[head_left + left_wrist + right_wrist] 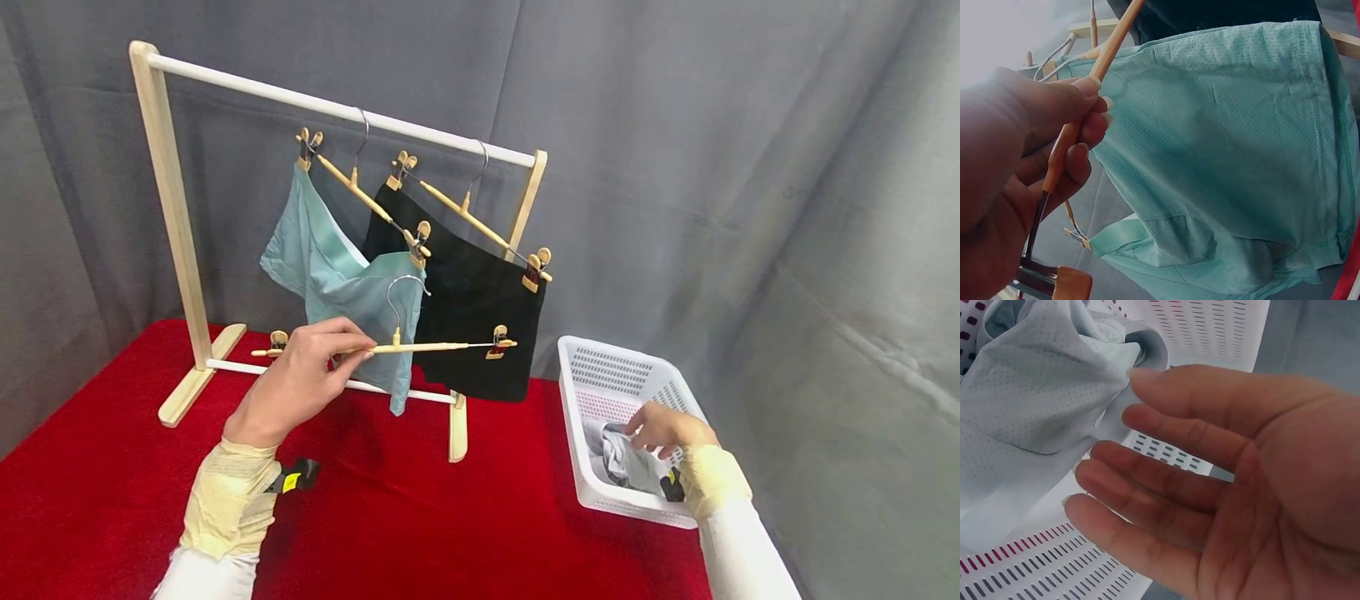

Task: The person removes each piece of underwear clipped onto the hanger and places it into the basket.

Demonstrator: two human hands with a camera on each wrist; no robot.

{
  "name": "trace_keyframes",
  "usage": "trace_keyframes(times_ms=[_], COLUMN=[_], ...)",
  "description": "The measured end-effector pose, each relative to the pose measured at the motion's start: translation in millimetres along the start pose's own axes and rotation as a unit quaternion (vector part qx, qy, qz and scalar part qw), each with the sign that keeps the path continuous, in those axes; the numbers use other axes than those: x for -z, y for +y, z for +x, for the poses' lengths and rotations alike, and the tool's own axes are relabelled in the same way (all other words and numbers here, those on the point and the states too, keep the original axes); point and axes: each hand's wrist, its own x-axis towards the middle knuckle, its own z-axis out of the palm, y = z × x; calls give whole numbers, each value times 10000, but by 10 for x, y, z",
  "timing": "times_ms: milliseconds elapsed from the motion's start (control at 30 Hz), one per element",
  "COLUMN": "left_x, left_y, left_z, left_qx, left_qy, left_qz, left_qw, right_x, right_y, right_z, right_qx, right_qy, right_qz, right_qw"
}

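My left hand (303, 379) pinches the wooden bar of a clip hanger (431, 347) between thumb and fingers, in front of the rack. No cloth hangs from this hanger; its metal hook points up. In the left wrist view the bar slants through the fingers, with light-blue shorts (1229, 137) behind it. My right hand (671, 429) is inside the white basket (600, 492), over a pale grey garment (633, 467). The right wrist view shows its fingers (1154, 475) loosely extended and parted. The thumb tip is right by the crumpled fabric; whether it touches, I cannot tell.
A wooden rack with a white rail (262, 93) stands on the red cloth (420, 533). The light-blue shorts and a black garment (480, 317) hang from it on clip hangers. Behind everything is a grey curtain (675, 167).
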Motion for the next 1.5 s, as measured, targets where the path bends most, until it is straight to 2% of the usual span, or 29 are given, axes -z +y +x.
trace_keyframes(times_ms=[200, 533, 733, 833, 1000, 1233, 1300, 1400, 1500], left_x=[2, 10, -3, -7, -22, 17, 33, 62, 91], left_y=[-1, -20, -30, -27, -6, -32, -37, -39, -37], left_z=[9, 8, 9, 8, 10, -22, -26, -26, -22], left_qx=[-47, -198, -301, -315, -361, -272, -252, -261, -291], left_qy=[18, 84, 99, 109, 133, 134, 139, 196, 279], left_qz=[-4, -25, 7, -2, -80, -87, -82, -76, -70], left_qw=[10000, 9998, 9995, 9994, 9992, 9995, 9996, 9994, 9992], right_x=[1, 110, 257, 355, 460, 419, 422, 471, 567], right_y=[6, -41, -212, -334, -520, -894, -1007, -1188, -1380], right_z=[-14, -133, -203, -217, -222, -112, -88, -63, -65], right_qx=[40, 309, 814, 1251, 1885, 2396, 2537, 2797, 2945], right_qy=[87, 106, 291, 561, 1296, 2265, 2673, 3324, 3760], right_qz=[-121, 247, 612, 800, 1173, 1246, 1173, 1218, 1478], right_qw=[9999, 9992, 9944, 9873, 9664, 9358, 9222, 8924, 8661])
